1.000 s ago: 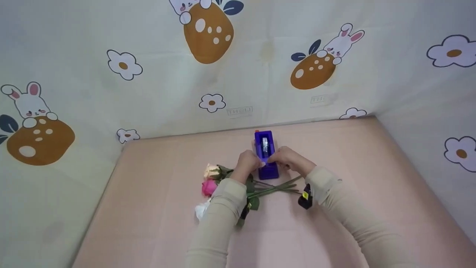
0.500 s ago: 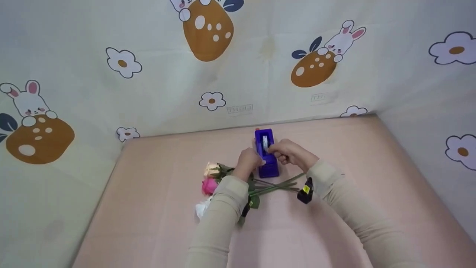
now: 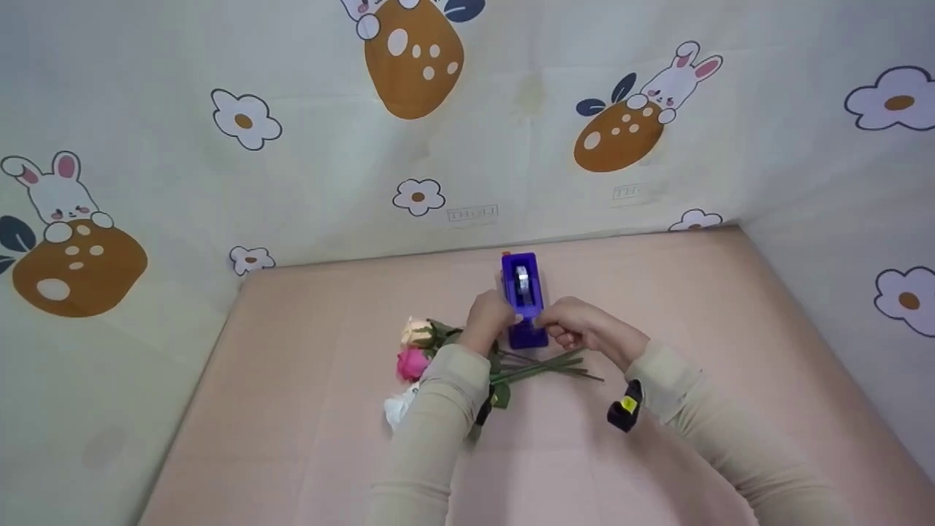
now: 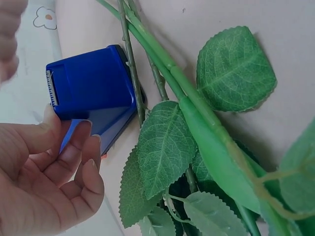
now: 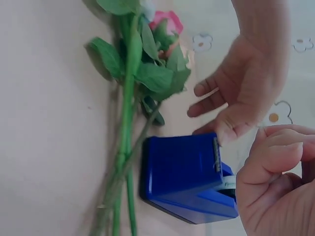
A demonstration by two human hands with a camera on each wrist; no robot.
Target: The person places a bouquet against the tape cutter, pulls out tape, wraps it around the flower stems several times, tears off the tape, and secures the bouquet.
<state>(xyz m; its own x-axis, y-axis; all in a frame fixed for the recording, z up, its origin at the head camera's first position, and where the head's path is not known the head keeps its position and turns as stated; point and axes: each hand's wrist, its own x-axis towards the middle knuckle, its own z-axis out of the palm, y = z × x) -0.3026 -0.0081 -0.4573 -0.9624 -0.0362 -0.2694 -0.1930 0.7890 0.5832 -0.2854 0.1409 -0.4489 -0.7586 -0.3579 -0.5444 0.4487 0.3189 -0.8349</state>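
A blue-purple tape dispenser (image 3: 527,336) stands on the table, a roll of clear tape (image 3: 521,281) in its well. My left hand (image 3: 491,320) holds its left side, thumb at the toothed cutter (image 4: 52,88) and the other fingers bent beside the body. To the right of the cutter is my right hand (image 3: 581,325); its thumb and forefinger pinch together, seemingly on the end of the clear tape, which barely shows. In the right wrist view that hand (image 5: 278,172) is close beside the roll, fingers curled.
Artificial roses lie just in front of the dispenser: a cream rose (image 3: 415,332), a pink rose (image 3: 412,364) and a white rose (image 3: 398,408). Their green stems (image 3: 544,367) point right, beneath the hands. A patterned cloth wall (image 3: 329,183) rises behind the table.
My right hand first went up from the cutter to the tape roll, then came back toward me and to the right. My left hand has stayed at the dispenser.
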